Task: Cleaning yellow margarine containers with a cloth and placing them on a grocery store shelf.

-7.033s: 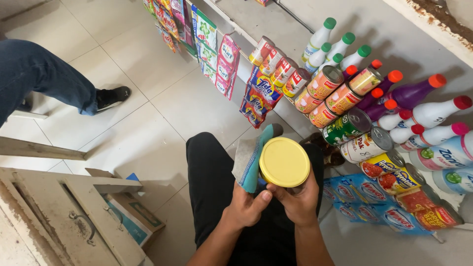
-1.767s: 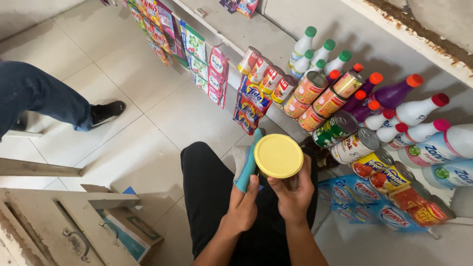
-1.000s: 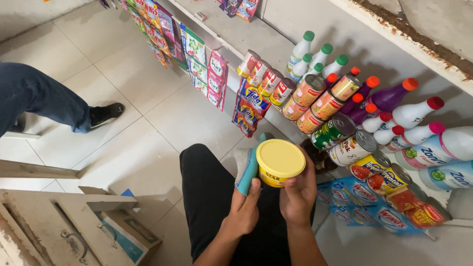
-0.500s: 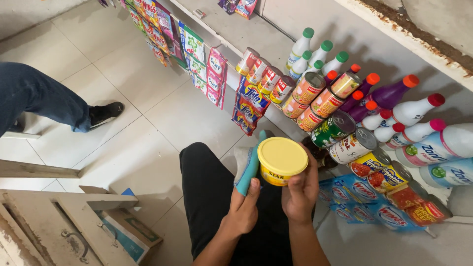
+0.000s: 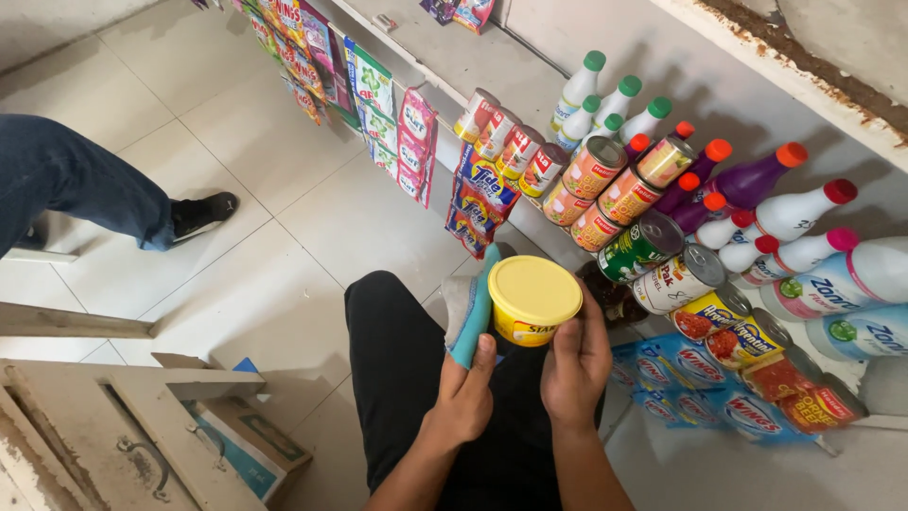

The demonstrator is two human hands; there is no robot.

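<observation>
Hands meet over the person's lap, above black trousers [image 5: 407, 369]. Right hand [image 5: 575, 364] is closed around the near side of a yellow lidded tub [image 5: 532, 300], fingers wrapped on its wall, lid uppermost and tilted slightly toward the camera. Left hand [image 5: 465, 396] is closed on a teal cloth [image 5: 472, 308], which stands upright and lies against the tub's left side; a grey fold of cloth shows just left of it. The tub is held clear of the floor, near the low shelf [image 5: 473, 66] on the right.

On that shelf: tins [image 5: 605, 180] lying on their sides in a stack, white bottles with green caps [image 5: 605, 95] behind them, purple and white bottles with orange and red caps [image 5: 757, 203] further right. Blue sachets [image 5: 681, 378] hang at the shelf edge, beside the right hand. Far left, another person's leg in blue jeans [image 5: 76, 180] stands on the tiled floor [image 5: 265, 189]. An open cardboard box [image 5: 236, 431] sits near left.
</observation>
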